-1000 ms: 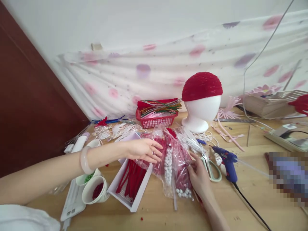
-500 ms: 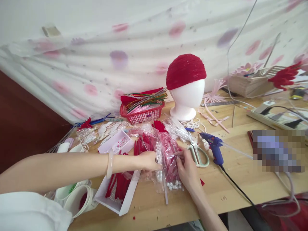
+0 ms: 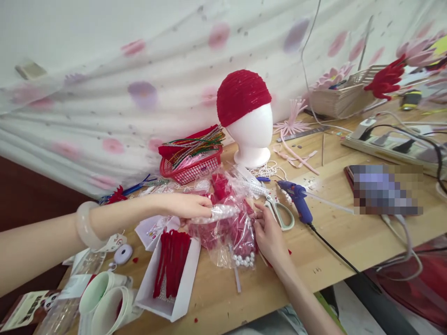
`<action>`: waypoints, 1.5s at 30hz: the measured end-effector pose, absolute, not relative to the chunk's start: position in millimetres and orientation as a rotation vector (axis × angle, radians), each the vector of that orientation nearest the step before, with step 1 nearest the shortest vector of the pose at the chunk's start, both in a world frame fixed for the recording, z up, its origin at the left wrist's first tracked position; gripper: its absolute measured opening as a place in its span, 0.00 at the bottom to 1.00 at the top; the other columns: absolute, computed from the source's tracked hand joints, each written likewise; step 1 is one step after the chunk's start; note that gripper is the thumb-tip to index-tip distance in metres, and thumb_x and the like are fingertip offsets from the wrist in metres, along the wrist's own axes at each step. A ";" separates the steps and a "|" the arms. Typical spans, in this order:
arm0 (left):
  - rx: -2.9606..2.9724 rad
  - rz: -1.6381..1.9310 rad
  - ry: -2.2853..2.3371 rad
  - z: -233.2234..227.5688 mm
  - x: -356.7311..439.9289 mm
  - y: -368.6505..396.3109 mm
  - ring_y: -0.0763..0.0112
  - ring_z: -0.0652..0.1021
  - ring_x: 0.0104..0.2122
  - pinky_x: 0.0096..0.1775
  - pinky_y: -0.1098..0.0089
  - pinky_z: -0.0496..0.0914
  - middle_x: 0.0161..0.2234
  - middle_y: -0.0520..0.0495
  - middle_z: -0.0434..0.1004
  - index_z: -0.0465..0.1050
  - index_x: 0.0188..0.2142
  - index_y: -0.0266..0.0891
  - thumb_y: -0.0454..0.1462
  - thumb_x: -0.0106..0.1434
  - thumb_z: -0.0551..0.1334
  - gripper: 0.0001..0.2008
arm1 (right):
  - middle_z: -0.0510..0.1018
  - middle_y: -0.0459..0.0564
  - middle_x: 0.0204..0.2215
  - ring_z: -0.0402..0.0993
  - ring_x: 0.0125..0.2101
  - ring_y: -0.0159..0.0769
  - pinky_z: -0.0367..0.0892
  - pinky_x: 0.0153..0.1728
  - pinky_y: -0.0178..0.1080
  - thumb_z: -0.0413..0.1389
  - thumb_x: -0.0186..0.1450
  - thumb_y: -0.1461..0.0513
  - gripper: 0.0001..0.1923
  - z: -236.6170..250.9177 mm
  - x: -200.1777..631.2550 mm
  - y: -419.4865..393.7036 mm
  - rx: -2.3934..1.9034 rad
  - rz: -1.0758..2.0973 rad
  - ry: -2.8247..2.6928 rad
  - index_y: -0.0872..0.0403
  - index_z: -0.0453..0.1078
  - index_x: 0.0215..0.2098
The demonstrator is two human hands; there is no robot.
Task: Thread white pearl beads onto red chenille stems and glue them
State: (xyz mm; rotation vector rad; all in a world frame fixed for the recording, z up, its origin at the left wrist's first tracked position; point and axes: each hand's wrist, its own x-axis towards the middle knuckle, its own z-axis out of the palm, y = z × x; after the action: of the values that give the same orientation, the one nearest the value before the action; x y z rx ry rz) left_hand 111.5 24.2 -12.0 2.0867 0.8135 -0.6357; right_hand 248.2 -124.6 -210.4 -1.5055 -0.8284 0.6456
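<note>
My left hand (image 3: 195,207), with a pale bangle (image 3: 85,225) on its arm, is closed on a clear plastic bag of white pearl beads (image 3: 223,212). My right hand (image 3: 269,232) has its fingers curled at the edge of another clear bag (image 3: 242,232), through which red material shows. Large white pearls (image 3: 244,259) lie at that bag's lower end. Scissors (image 3: 282,215) with pale green handles rest just beyond my right hand. Below my left forearm stands a white box (image 3: 190,279) holding red fuzzy strips (image 3: 172,260).
A white foam head (image 3: 253,135) wears a red cap (image 3: 242,97) behind the bags. Beside it is a red basket (image 3: 206,167) of coloured stems. A blue glue gun (image 3: 296,197) lies right, its black cord (image 3: 335,251) trailing off the table edge. White cups (image 3: 113,311) stand front left.
My left hand has lifted the bag of pearl beads up and away from the pile. My right hand stays at the other bag. The camera view has shifted right.
</note>
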 end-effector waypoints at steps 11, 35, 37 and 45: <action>2.567 -0.580 0.709 9.9 111.8 33.5 0.68 0.75 0.33 0.36 0.71 0.64 0.34 0.50 0.79 0.78 0.37 0.37 0.35 0.55 0.60 0.11 | 0.74 0.55 0.37 0.74 0.36 0.45 0.68 0.38 0.48 0.45 0.61 0.66 0.23 -211.9 250.1 -124.1 -1.522 0.665 -0.836 0.57 0.62 0.55; 1.355 0.212 0.865 34.6 16.3 59.9 0.72 0.80 0.35 0.44 0.66 0.76 0.34 0.49 0.78 0.72 0.33 0.34 0.29 0.53 0.71 0.11 | 0.78 0.48 0.41 0.75 0.42 0.40 0.68 0.48 0.43 0.58 0.67 0.54 0.09 -127.6 237.0 -129.4 -1.123 0.546 -0.616 0.47 0.72 0.43; 1.275 0.254 0.814 36.8 7.2 63.6 0.73 0.80 0.34 0.43 0.69 0.76 0.33 0.49 0.79 0.72 0.35 0.33 0.29 0.53 0.72 0.12 | 0.78 0.48 0.41 0.76 0.42 0.39 0.69 0.48 0.42 0.58 0.67 0.54 0.09 -123.5 233.4 -128.7 -1.057 0.572 -0.605 0.47 0.72 0.43; 1.159 0.267 0.646 14.3 6.8 46.1 0.76 0.80 0.31 0.35 0.76 0.73 0.33 0.51 0.77 0.70 0.36 0.36 0.34 0.49 0.75 0.19 | 0.59 0.50 0.66 0.54 0.66 0.43 0.56 0.64 0.53 0.63 0.64 0.62 0.40 -63.6 187.3 -106.5 -0.801 0.510 -1.188 0.38 0.48 0.67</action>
State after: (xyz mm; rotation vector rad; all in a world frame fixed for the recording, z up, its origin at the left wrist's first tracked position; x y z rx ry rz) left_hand 6.8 46.1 14.3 1.1587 0.6462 0.2670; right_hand 187.3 -106.5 -63.6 -0.8011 -1.1879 0.5103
